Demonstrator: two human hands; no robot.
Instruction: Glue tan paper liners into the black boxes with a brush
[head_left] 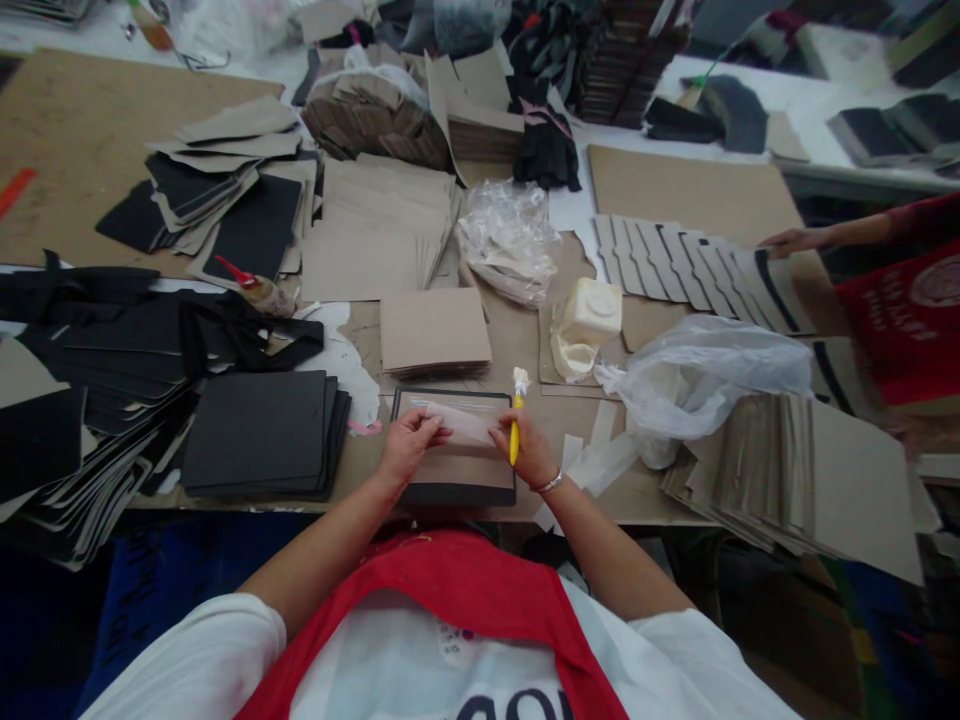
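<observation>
A whitish, see-through strip is stretched between my two hands, above a black-edged brown panel at the table's front edge. My left hand pinches the strip's left end between thumb and fingers. At the other end, my right hand grips the strip and also holds a yellow-handled brush, its white-coated bristles pointing away from me. Just behind the panel lies a stack of brown boards. A cream plastic container with a cut opening stands beyond my right hand.
Black panels are stacked at my left, with black straps behind. To the right lie white strips, a plastic bag and grey boards. A co-worker's hand touches a row of overlapping boards. A red-tipped bottle lies left.
</observation>
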